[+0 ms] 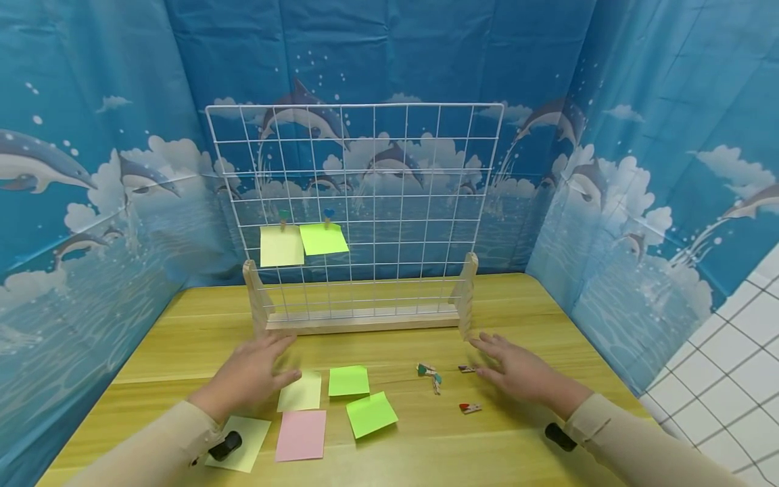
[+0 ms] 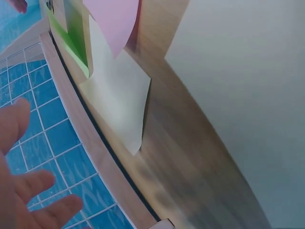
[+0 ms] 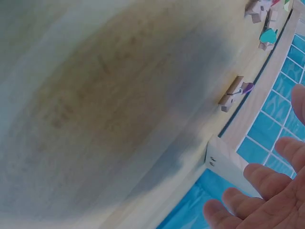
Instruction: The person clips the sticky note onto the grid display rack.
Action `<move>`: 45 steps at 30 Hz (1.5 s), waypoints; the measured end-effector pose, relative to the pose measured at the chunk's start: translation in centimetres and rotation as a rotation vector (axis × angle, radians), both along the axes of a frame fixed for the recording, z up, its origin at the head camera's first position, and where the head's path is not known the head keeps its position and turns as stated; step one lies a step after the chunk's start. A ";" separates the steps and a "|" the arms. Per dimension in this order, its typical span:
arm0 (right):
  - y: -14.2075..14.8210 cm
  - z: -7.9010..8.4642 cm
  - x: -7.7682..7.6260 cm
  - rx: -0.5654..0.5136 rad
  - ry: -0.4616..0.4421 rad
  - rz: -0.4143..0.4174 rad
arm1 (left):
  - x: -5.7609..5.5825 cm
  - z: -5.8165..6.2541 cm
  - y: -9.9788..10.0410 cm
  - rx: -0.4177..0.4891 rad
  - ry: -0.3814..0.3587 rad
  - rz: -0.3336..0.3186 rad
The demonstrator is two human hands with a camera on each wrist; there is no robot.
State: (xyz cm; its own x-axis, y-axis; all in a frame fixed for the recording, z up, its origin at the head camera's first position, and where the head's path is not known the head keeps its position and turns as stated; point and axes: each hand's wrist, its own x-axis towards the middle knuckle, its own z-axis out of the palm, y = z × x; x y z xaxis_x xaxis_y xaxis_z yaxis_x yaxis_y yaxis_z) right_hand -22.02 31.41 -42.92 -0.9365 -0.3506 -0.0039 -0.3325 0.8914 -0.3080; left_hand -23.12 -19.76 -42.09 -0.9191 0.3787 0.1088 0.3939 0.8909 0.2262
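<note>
My left hand (image 1: 252, 370) hovers with fingers spread, nearest a pale yellow sticky note (image 1: 304, 393). Below that lie a pink sticky note (image 1: 301, 436) and, under my left wrist, another pale yellow note (image 1: 252, 443). Two bright green notes (image 1: 349, 381) sit further right. My right hand (image 1: 520, 370) is held over the table, fingers extended, with a purple-topped mini clothespin (image 1: 466, 368) by its fingertips. A red-hearted clothespin (image 1: 470, 408) lies nearer me, and a small cluster of teal-topped clothespins (image 1: 429, 370) lies to the left. Neither hand holds anything.
Behind the notes stands a white wire grid (image 1: 399, 218) in a wooden stand (image 1: 365, 325). Clothespins fix a pale yellow note (image 1: 282, 247) and a green note (image 1: 324, 240) to its left side. Dolphin-print curtains (image 1: 389, 40) surround the wooden table (image 1: 548, 318).
</note>
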 end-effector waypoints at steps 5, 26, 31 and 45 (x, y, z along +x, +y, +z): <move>0.2 -0.6 -0.2 0.007 -0.018 0.005 | 0.0 -0.6 -0.1 -0.014 -0.027 -0.003; 0.5 -1.7 -0.3 -0.018 -0.062 0.031 | -0.1 -2.0 -0.2 -0.003 -0.223 0.013; 0.5 -1.9 -0.4 0.016 -0.046 0.030 | -0.2 -2.3 -0.2 0.002 -0.268 0.017; 0.1 -1.8 -0.5 0.058 -0.018 0.075 | -0.6 -2.7 0.0 -0.002 -0.208 0.003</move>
State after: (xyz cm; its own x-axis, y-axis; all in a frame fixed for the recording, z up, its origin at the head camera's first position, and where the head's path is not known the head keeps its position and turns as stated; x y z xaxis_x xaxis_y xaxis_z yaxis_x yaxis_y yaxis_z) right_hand -22.51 31.54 -44.68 -0.9074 -0.4180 -0.0432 -0.3933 0.8809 -0.2633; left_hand -23.70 -19.74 -44.80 -0.9229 0.3757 -0.0840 0.3360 0.8925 0.3009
